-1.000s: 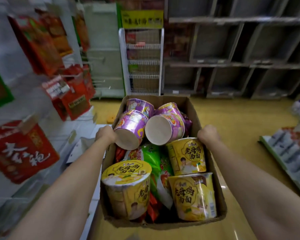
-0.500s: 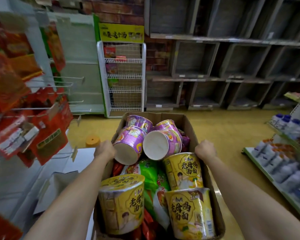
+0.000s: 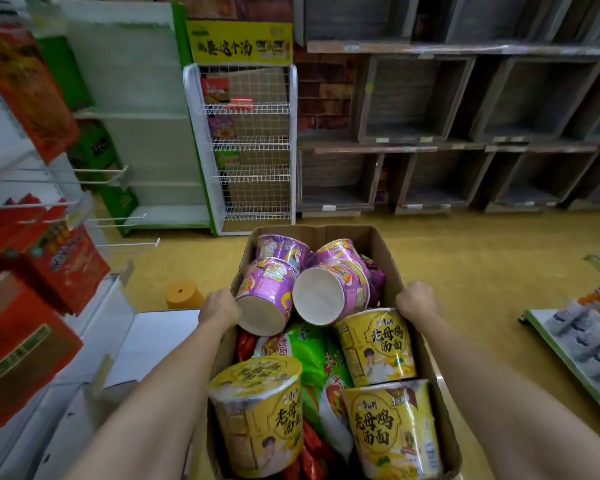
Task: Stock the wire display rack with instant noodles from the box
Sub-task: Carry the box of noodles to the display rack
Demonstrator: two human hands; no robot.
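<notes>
I carry an open cardboard box point(image 3: 392, 258) in front of me. My left hand point(image 3: 219, 306) grips its left wall and my right hand point(image 3: 417, 300) grips its right wall. Inside lie purple noodle cups point(image 3: 269, 292) on their sides at the far end, yellow noodle cups point(image 3: 378, 344) at the near end, and green and red noodle packets point(image 3: 309, 355) between them. The white wire display rack point(image 3: 253, 147) stands ahead against the brick wall, under a yellow sign, with a few packets on its upper shelves.
Red snack bags point(image 3: 49, 268) hang on peg hooks at my left. An orange stool point(image 3: 182, 294) stands on the yellow floor by the box. Dark wooden shelving point(image 3: 465, 133) lines the back wall. A low shelf of bottles point(image 3: 582, 337) is at right.
I have walked forward with the box; the wire rack is nearer and larger. Both hands keep the same grip on the box walls.
</notes>
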